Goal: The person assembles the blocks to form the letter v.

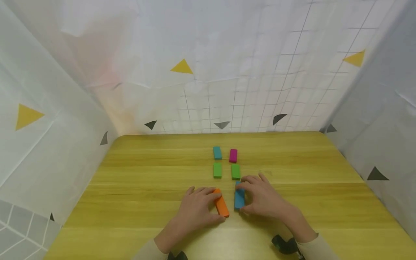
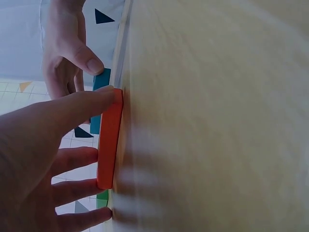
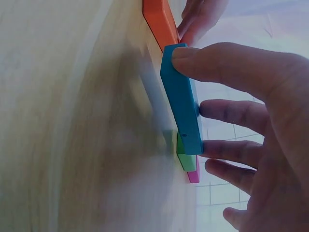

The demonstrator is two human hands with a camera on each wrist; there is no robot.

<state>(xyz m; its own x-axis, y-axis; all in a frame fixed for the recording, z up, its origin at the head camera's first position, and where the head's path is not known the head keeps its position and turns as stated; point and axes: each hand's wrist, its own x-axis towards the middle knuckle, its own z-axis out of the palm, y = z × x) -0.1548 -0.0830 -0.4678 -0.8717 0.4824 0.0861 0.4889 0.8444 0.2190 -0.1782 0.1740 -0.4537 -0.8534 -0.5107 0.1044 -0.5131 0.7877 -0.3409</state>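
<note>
White patterned sheeting (image 1: 130, 65) backs a wood-grained desk (image 1: 146, 173). Left hand (image 1: 196, 207) pinches an orange, smooth-faced rectangular block (image 1: 222, 206) near its ends; right hand (image 1: 266, 198) likewise clasps a blue rectangular block (image 1: 239, 199), towards the orange block's three o'clock. Both probably handle light, stiff, slightly slippery; end-to-end holds suit.

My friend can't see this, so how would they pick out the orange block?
On the wood-grain table, look close to the person for the left hand. Between its thumb and fingers is the orange block. It is the only orange one and lies aslant, unlike the blue block beside it in the right hand.
</note>
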